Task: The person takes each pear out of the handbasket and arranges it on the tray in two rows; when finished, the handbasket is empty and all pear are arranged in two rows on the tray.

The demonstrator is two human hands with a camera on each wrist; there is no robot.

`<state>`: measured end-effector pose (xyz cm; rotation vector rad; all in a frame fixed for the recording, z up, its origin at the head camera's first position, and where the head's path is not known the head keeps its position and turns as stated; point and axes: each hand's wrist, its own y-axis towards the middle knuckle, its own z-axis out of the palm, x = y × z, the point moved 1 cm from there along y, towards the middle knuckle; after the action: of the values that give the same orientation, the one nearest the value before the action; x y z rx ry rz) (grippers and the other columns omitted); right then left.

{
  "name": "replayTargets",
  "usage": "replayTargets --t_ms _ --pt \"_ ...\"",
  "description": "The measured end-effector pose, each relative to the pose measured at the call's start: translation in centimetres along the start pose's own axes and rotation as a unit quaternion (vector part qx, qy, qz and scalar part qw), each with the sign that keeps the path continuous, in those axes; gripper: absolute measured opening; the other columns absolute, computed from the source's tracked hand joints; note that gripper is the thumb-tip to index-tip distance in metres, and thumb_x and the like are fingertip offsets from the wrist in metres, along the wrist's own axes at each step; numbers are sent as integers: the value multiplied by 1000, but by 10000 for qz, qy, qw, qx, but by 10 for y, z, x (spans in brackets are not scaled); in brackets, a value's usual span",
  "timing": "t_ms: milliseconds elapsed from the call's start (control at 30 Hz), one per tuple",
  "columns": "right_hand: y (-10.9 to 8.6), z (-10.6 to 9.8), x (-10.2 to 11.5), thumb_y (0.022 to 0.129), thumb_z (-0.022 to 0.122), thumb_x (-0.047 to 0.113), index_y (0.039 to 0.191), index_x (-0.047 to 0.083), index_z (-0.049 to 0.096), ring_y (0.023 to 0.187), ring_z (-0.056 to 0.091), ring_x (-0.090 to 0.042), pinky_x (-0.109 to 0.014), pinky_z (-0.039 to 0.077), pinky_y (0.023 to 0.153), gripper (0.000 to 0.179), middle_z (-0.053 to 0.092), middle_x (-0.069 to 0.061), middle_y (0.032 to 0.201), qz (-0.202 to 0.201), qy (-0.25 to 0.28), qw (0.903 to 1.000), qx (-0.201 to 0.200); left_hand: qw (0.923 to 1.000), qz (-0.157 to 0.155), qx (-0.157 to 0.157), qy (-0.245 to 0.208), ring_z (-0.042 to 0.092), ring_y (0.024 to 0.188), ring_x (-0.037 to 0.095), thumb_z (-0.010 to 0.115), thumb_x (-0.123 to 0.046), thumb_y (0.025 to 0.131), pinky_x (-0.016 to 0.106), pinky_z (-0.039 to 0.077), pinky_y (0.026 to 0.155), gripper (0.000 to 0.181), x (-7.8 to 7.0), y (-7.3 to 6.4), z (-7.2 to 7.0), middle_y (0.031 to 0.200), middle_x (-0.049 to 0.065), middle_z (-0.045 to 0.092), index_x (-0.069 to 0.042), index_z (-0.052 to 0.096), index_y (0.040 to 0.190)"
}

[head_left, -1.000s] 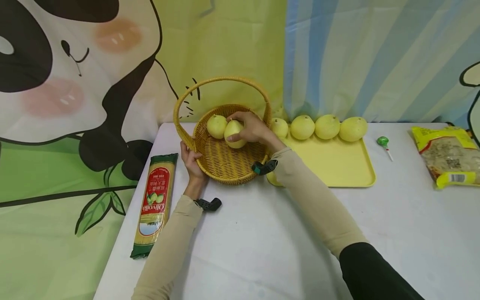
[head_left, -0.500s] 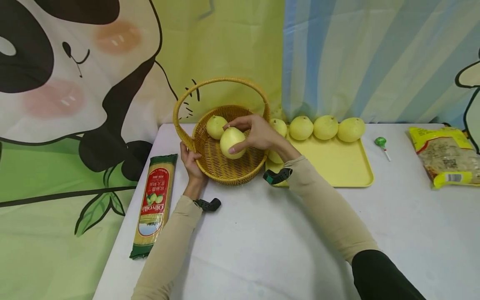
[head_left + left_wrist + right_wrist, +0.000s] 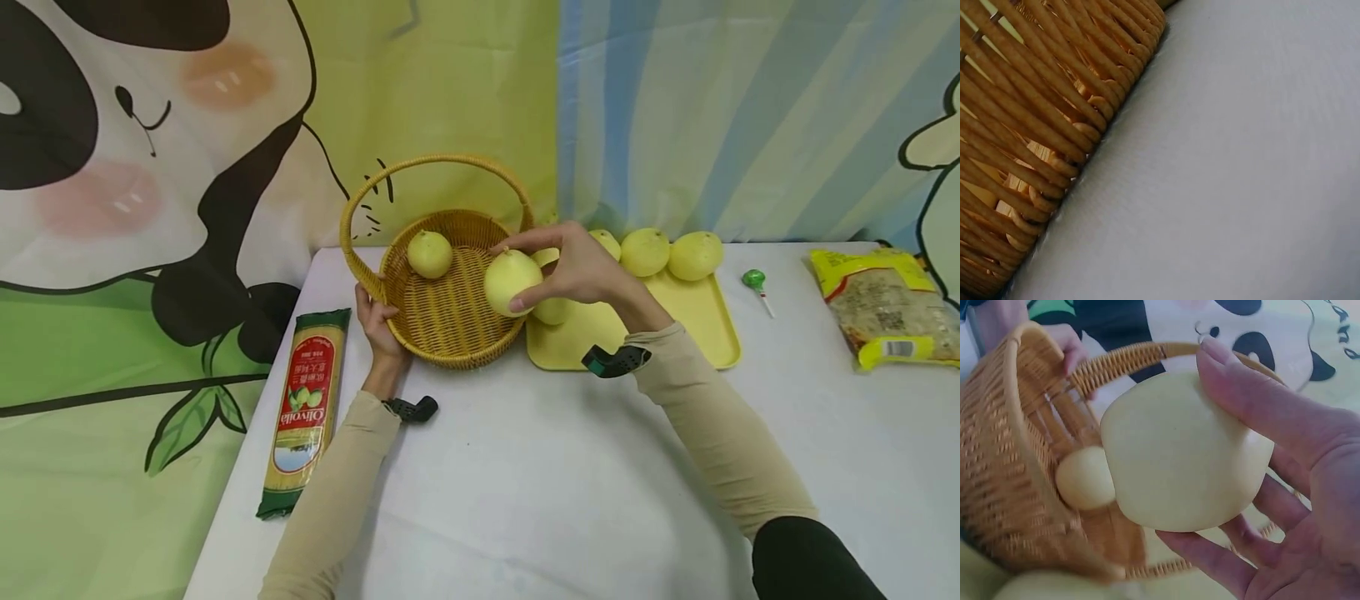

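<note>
My right hand (image 3: pixel 592 271) grips a pale yellow pear (image 3: pixel 512 282) between thumb and fingers, over the right rim of the wicker basket (image 3: pixel 450 333). In the right wrist view the same pear (image 3: pixel 1179 456) fills the middle, with the thumb on top and fingers beneath. Another pear (image 3: pixel 430 254) lies inside the basket, toward its back left. My left hand (image 3: pixel 381 329) holds the basket's left side by the foot of its arched handle (image 3: pixel 442 160). The left wrist view has only the woven basket wall (image 3: pixel 1041 106) and white cloth; the left fingers are out of that view.
A yellow tray (image 3: pixel 705 333) right of the basket bears several pears (image 3: pixel 645 252) along its back edge, partly behind my right hand. Farther right lie a green lollipop (image 3: pixel 753 279) and a yellow food bag (image 3: pixel 885 308). A spaghetti pack (image 3: pixel 306 408) lies left of my left arm.
My right hand has lifted the pear out of the basket's middle and carried it right, to above the rim by the tray. The left hand stays on the basket.
</note>
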<state>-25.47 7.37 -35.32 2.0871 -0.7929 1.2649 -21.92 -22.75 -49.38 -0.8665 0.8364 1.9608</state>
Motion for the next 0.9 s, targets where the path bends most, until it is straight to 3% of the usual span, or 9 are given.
replayTargets --t_ms 133,333,500,667,900 --pt "-15 -14 -10 67 101 11 129 13 77 126 64 -14 -39 61 90 67 74 -3 133 110 -132 9993 -325 10000 -54 -7 7 48 116 38 33 3 78 47 42 94 47 0 -1 0 132 21 47 -12 48 119" --pt "-44 -39 -24 69 101 15 130 22 77 126 64 -9 -36 58 98 66 74 3 132 652 -439 9939 -779 9999 -47 -17 87 48 115 38 33 3 78 45 42 94 46 -1 -2 1 131 20 47 -9 47 120" --pt "-65 -56 -41 67 102 20 127 24 78 130 60 -10 -44 53 105 64 74 1 133 1020 -874 9848 -1100 9999 -60 -20 81 49 117 39 32 5 78 44 44 95 47 -1 -2 -1 131 19 47 -10 48 120" --pt "-80 -63 -60 68 102 21 128 20 78 138 57 -22 -58 49 110 64 72 -5 137 1214 -798 9809 -1295 10000 -53 13 -15 46 119 42 31 5 78 47 42 97 48 -1 -2 -2 133 20 47 -13 48 119" --pt "-88 -61 -84 64 104 26 123 24 81 128 63 -16 -52 52 107 63 77 -1 128 1338 -868 9753 -1526 9999 -34 16 133 46 120 43 31 4 78 48 41 98 47 -1 -2 0 132 19 47 -12 48 119"
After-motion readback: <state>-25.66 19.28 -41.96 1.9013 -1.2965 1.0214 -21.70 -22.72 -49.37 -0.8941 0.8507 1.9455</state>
